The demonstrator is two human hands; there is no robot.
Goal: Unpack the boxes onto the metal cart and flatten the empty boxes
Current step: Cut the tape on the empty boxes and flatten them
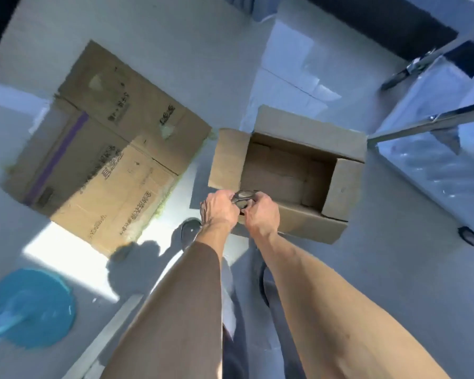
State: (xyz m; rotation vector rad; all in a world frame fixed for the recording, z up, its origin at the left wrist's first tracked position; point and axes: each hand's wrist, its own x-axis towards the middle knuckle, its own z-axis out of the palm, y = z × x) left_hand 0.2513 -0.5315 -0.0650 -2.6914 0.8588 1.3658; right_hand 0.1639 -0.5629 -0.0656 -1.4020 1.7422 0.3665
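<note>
Both hands, left (219, 207) and right (260, 212), grip one small dark object (242, 198) together above the open box's (282, 170) near edge, the metal cart (435, 127) lying to their right.

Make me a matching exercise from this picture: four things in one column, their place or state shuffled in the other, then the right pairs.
Things:
1. open box
2. flattened boxes
3. blue mop
4. small dark object

Places or states:
A. held between both hands
B. lying flat on the floor at the left
C. flaps open, standing next to the metal cart
D. on the floor at the lower left

Pairs: 1-C, 2-B, 3-D, 4-A. The left hand and right hand both grip the object.
</note>
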